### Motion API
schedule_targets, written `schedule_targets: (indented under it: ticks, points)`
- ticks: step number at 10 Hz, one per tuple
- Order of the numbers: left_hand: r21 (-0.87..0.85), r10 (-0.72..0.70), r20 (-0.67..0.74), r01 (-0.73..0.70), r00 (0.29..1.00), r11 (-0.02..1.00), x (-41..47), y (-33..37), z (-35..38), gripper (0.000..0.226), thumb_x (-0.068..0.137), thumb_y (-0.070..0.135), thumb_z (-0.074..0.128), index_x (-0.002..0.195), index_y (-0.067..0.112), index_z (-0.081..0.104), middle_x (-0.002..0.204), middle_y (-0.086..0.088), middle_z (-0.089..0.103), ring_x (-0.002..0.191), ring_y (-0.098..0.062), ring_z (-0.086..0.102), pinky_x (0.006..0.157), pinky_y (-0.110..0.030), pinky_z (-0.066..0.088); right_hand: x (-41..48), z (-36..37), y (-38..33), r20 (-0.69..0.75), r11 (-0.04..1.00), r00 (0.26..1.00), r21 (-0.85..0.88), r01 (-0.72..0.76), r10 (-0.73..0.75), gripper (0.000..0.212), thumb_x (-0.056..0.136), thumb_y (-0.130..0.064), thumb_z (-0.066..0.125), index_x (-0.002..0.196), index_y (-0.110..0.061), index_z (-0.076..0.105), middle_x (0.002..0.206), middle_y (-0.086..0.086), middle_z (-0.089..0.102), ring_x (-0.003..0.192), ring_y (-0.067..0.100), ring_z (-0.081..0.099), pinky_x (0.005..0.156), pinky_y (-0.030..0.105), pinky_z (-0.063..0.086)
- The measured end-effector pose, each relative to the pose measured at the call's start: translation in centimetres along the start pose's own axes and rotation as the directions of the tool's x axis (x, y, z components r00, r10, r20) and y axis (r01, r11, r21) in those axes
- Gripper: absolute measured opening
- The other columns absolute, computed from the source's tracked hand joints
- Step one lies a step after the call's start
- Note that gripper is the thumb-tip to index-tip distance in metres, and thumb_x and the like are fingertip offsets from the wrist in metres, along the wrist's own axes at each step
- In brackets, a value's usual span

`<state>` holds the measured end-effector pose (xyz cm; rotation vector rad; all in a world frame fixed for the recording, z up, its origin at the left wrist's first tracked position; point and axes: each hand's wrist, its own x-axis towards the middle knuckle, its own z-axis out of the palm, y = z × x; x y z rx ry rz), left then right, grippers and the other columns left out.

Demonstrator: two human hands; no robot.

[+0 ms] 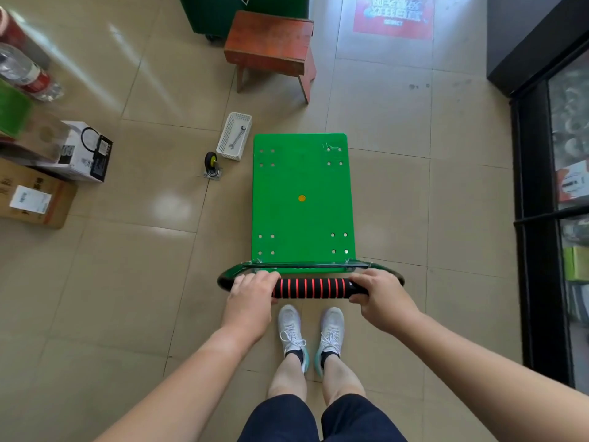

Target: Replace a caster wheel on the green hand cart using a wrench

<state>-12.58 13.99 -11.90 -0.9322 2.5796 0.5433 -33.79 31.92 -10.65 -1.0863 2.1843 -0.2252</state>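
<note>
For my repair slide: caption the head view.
Left hand and right hand grip the handle of the green cart; a caster and a wrench in a basket sit nearby.

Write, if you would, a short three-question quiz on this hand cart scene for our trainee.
1. True or false: the left hand and the right hand both grip the handle of the green hand cart.
2. Where does the wrench lie? A: in the white basket. B: on the wooden stool. C: on the cart's deck.
3. Short answer: what does the loose caster wheel rest on?

Key: 1 true. 2 A. 3 The tiled floor, beside the basket.
</note>
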Motion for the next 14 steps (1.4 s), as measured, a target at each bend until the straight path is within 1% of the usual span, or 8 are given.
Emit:
schedule_targets:
  ticks: [4,7,9,10,11,12,13,14]
  points:
    - [-0.025,0.006,0.037,-0.005,0.999,1.0,-3.3,-0.1,1.7,0.047,0.1,0.014,0.06,0.142,0.031,0.05,0.138,0.012,0.057,0.129,-0.016,0.052,0.118,-0.032,0.027,-2.7,1.4,0.1,0.059,1.0,0.998,-0.026,0.012,-0.01,0.033,0.088,-0.029,0.071,0.121,-0.027,0.069,0.109,-0.005,0.066,0.104,0.019,0.057,0.09,0.031,0.046]
    - [-0.016,-0.015,0.005,0.015,1.0,1.0,0.7,-0.4,0.0,0.051,0.101,0.012,0.06,0.147,0.029,0.048,0.144,0.009,0.056,0.133,-0.018,0.05,0.121,-0.033,0.022,0.8,-0.3,0.0,-0.004,1.0,1.0,-0.015,0.0,0.0,0.025,0.088,-0.027,0.071,0.112,-0.02,0.072,0.104,0.003,0.066,0.099,0.028,0.059,0.08,0.031,0.043]
    - [0.017,-0.016,0.006,0.016,1.0,1.0,4.4,-0.7,-2.1,0.047,0.102,0.013,0.06,0.146,0.026,0.049,0.139,0.003,0.058,0.129,-0.023,0.052,0.119,-0.036,0.029,4.1,-2.1,-0.4,-0.028,1.0,1.0,-0.025,-0.005,0.004,0.02,0.089,-0.026,0.069,0.107,-0.018,0.071,0.098,0.006,0.064,0.103,0.029,0.058,0.072,0.03,0.031]
    - [0.014,-0.014,0.011,0.014,1.0,1.0,5.4,-0.5,-3.0,0.045,0.102,0.012,0.06,0.144,0.025,0.051,0.135,0.001,0.06,0.126,-0.025,0.053,0.115,-0.035,0.031,5.2,-2.8,-0.3,-0.007,1.0,1.0,-0.018,-0.018,0.018,0.017,0.09,-0.026,0.069,0.106,-0.019,0.07,0.099,0.005,0.064,0.104,0.028,0.058,0.073,0.03,0.035]
    - [0.01,-0.03,0.02,0.03,0.999,0.999,6.2,-0.4,-3.6,0.043,0.102,0.014,0.061,0.143,0.024,0.051,0.133,0.0,0.061,0.126,-0.026,0.053,0.117,-0.036,0.03,6.1,-3.3,-0.3,-0.005,0.999,1.0,-0.017,-0.03,0.03,0.022,0.093,-0.028,0.067,0.112,-0.019,0.069,0.104,0.006,0.063,0.101,0.029,0.057,0.081,0.034,0.045]
    - [0.018,-0.042,-0.002,0.043,0.999,0.999,6.9,-0.2,-4.2,0.044,0.101,0.008,0.06,0.142,0.024,0.051,0.133,0.0,0.061,0.127,-0.025,0.053,0.119,-0.037,0.03,7.0,-3.6,-0.5,0.006,0.999,0.999,-0.015,-0.05,0.05,0.018,0.093,-0.027,0.066,0.109,-0.02,0.068,0.099,0.005,0.059,0.101,0.028,0.057,0.077,0.033,0.042]
    - [0.043,-0.047,0.035,0.045,0.998,0.998,7.7,0.1,-5.5,0.045,0.102,0.007,0.058,0.143,0.023,0.048,0.136,-0.001,0.058,0.132,-0.025,0.051,0.122,-0.038,0.027,8.0,-4.5,-1.1,0.053,0.997,0.996,-0.042,-0.07,0.072,0.02,0.095,-0.03,0.063,0.113,-0.022,0.067,0.102,0.002,0.059,0.11,0.027,0.057,0.084,0.034,0.045]
    - [0.027,-0.051,0.102,0.048,0.994,0.998,6.0,0.3,-6.0,0.071,0.106,0.019,0.057,0.165,0.021,0.018,0.167,-0.004,0.029,0.157,-0.025,0.023,0.13,-0.047,0.006,6.2,-4.2,-0.9,0.018,0.985,0.995,-0.147,-0.091,0.095,0.058,0.095,-0.04,0.062,0.149,-0.028,0.044,0.139,0.004,0.053,0.134,0.026,0.044,0.115,0.042,0.031]
